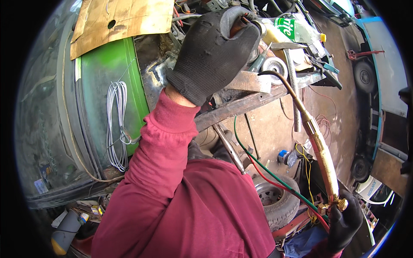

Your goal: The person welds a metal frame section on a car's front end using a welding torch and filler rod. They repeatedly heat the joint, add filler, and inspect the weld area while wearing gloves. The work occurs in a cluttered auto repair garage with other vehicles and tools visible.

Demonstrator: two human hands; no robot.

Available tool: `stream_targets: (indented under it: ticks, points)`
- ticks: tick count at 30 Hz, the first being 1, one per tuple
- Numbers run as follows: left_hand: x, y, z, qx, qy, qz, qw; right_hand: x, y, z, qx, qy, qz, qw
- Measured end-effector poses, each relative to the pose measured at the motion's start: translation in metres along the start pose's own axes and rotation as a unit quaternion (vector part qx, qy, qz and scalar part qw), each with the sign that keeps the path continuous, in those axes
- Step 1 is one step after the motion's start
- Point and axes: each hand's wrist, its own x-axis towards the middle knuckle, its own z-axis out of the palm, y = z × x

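Gripping brass torch w/ right hand, green-label bottle above

Car repair workshop, welding work. Shown by: green car body panel with bare rusted metal seam; brass gas torch with red and green hoses; spare wheel on stained concrete floor; tools heaped on rusty steel beam; wire coil hung on panel.

Two gloved hands: left hand, right hand. One brass torch, one wire coil, one green bottle, one tyre.
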Motion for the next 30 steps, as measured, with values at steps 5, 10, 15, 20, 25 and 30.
stream_targets:
  ticks: [5,10,15,20,25,30]
  points:
    - [0.007,-0.004,0.006,0.103,-0.003,0.001,0.995,0.006,-0.017,0.005,-0.076,-0.001,-0.087,0.993]
    - [0.004,-0.001,0.000,0.092,-0.040,-0.047,0.994,0.012,-0.061,0.003,-0.141,-0.028,-0.160,0.977]
    - [0.002,-0.004,-0.007,0.147,-0.041,0.022,0.988,0.014,-0.103,-0.001,-0.252,-0.070,-0.277,0.925]
    - [0.000,-0.002,-0.008,0.115,-0.034,-0.076,0.990,0.022,-0.127,0.012,-0.250,-0.057,-0.290,0.922]
    - [0.001,0.006,-0.012,0.095,-0.015,-0.049,0.994,0.031,-0.149,0.012,-0.294,-0.071,-0.306,0.903]
    - [0.003,0.014,-0.010,0.082,0.006,-0.015,0.996,0.037,-0.159,0.006,-0.321,-0.079,-0.307,0.893]
